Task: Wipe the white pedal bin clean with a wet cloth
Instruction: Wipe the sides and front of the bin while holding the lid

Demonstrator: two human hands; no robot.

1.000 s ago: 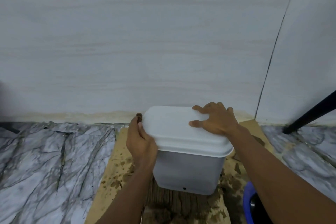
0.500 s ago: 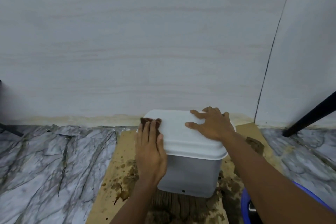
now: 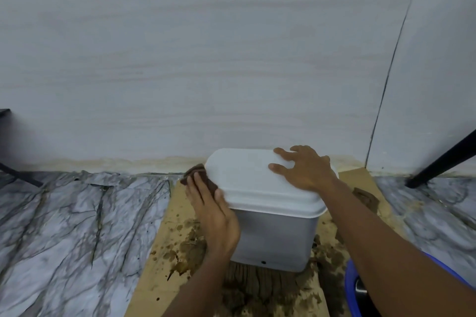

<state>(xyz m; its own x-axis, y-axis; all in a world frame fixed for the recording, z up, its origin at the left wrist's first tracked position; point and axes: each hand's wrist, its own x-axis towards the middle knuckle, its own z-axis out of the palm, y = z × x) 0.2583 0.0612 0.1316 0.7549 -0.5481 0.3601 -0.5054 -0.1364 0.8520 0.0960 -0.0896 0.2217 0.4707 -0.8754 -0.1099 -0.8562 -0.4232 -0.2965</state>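
My left hand (image 3: 213,216) presses a brown cloth (image 3: 198,177) flat-fingered against the left edge of the bin (image 3: 270,213); my right hand (image 3: 304,170) lies open, spread on its lid, gripping nothing. The bin stands on wet cardboard (image 3: 164,234) by the wall. Pushing sideways could slide it. Its pedal and far side are hidden.

Two bare forearms enter from the lower edge of the view. No sleeves visible on either arm up to the frame edge. Left hand (image 3: 213,216): no ring, watch or band seen; no glove. Right hand (image 3: 306,170): likewise unadorned, wrist bare, nails short and plain. Nothing else of the person is in view, no clothing at all.
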